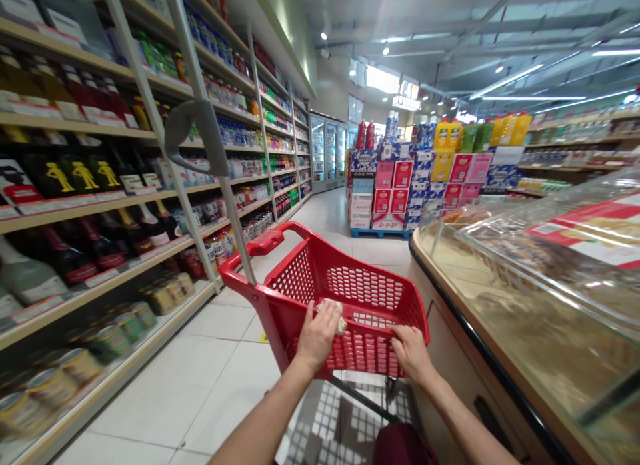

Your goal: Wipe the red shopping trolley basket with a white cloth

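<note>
A red plastic shopping basket [367,288] with perforated sides stands before me, tilted in the view and with no goods visible inside. At its near rim, my left hand [320,331] is closed on a crumpled whitish cloth [341,318], which touches the rim. Farther right, my right hand [411,350] grips the same rim with its fingers curled over the edge. A metal pole with a grey loop handle [200,137] rises from the basket's left end. Part of the palms and thumbs cannot be seen.
Shelves [95,208] of bottles and cans line the left side. A glass-edged counter [440,278] with packaged food in clear plastic runs close on the right. Ahead, stacked drink cartons [393,191] stand on a blue pallet. Tiled floor [215,348] shows between.
</note>
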`<state>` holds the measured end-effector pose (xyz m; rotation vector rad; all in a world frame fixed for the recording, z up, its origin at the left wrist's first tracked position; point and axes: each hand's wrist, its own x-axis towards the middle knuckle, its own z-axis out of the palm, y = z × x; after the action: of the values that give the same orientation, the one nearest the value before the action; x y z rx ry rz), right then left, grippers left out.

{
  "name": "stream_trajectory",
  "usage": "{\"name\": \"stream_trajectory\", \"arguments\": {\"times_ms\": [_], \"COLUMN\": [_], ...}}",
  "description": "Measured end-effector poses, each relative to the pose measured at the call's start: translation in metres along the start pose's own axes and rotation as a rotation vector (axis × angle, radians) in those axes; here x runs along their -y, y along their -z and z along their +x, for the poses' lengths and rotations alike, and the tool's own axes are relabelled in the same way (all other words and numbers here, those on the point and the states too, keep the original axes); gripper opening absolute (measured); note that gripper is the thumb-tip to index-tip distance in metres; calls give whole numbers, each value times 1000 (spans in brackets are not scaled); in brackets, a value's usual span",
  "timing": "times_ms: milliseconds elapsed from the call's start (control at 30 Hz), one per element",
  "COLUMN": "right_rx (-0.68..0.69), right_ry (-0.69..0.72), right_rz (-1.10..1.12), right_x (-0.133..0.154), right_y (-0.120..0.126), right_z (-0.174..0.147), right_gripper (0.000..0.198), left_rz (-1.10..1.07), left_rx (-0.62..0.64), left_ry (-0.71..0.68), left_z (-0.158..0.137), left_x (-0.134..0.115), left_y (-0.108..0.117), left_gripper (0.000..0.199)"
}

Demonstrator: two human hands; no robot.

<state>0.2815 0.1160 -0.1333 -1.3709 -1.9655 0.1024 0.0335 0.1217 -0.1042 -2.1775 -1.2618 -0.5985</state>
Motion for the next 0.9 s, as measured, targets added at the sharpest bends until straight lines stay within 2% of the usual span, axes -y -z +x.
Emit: {"name": "stream_trajectory", "arguments": {"times_ms": [67, 100, 267, 333, 433, 533, 633, 700, 767, 833, 900], "right_rx": [15, 23, 19, 7, 16, -36, -24, 80, 173, 210, 194], "right_ry": [19, 25, -3, -32, -52, 27, 152, 164, 126, 77, 64], "right_rz": [8, 13, 31, 17, -10, -17, 32, 70, 55, 7, -2], "right_x": [1, 1, -4, -7, -4, 15, 49, 71, 89, 100, 105], "right_y": [1, 2, 3, 2, 1, 1, -6, -16, -28, -38, -45], "right_z": [-1, -1, 0, 0, 1, 6, 18, 29, 40, 48, 52], "right_gripper": [31, 31, 31, 30, 29, 36, 55, 60, 62, 59, 49], "left_rz": [-30, -36, 1, -4, -85, -158, -184, -188, -172, -118, -37], "left_rx": [10, 7, -40, -36, 14, 51, 107, 173, 240, 264, 243], "left_ry": [-69, -73, 146, 175, 95, 36, 5, -21, -39, -5, 71], "left_z": [5, 5, -7, -9, -3, 12, 18, 15, 8, 2, 2], "left_x": [-13, -11, 47, 49, 15, -26, -38, -26, -2, 26, 48], "left_y": [-6, -5, 15, 17, 5, -13, -19, -13, -1, 14, 28], "left_gripper": [38, 38, 43, 42, 41, 42, 46, 48, 51, 54, 45]}}
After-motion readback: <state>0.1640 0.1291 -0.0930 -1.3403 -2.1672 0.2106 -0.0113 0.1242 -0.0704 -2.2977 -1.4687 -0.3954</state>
